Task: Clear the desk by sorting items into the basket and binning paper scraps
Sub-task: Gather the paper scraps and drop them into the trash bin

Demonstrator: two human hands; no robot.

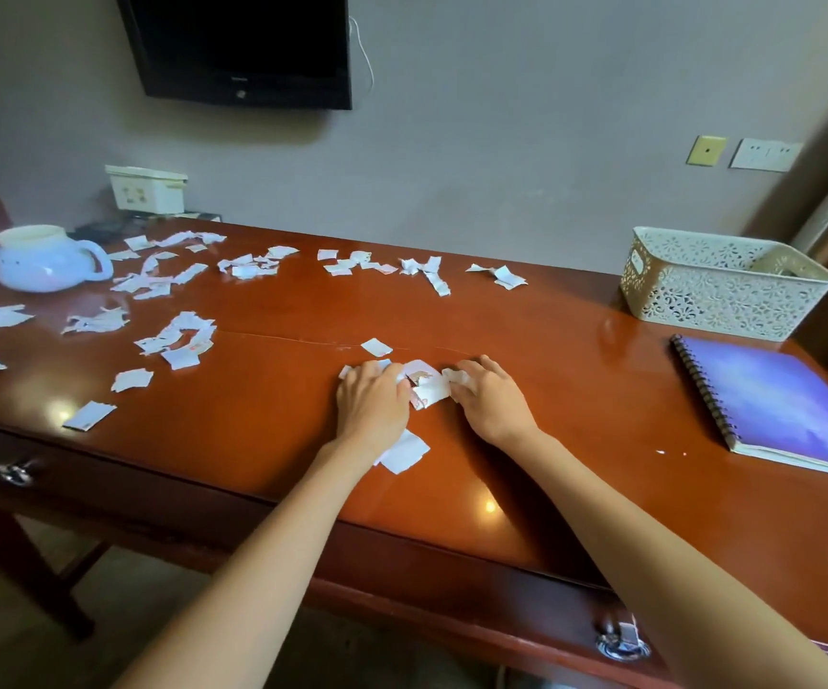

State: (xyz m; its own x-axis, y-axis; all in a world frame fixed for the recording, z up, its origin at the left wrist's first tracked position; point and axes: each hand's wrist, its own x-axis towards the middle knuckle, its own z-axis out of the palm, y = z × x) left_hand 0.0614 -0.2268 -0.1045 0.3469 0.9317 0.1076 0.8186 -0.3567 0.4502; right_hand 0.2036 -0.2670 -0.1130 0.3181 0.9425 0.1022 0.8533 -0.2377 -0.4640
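Both hands rest palm-down on the red-brown desk (pixel 526 320), pressed from either side against a small heap of white paper scraps (pixel 427 385). My left hand (pixel 373 401) covers the heap's left side, and my right hand (pixel 489 397) has scraps bunched under its fingers. One larger scrap (pixel 406 452) lies by my left wrist. Many more torn scraps (pixel 173 335) lie scattered over the desk's left half and along the back (pixel 426 271). A white lattice basket (pixel 720 283) stands at the back right. In front of it lies a purple spiral notebook (pixel 779 405).
A white and pale blue mug (pixel 49 258) stands at the far left, with a white box (pixel 147 189) behind it against the wall. A black TV (pixel 240 44) hangs above. Drawer handles (pixel 620 641) show on the desk's front. No bin is in view.
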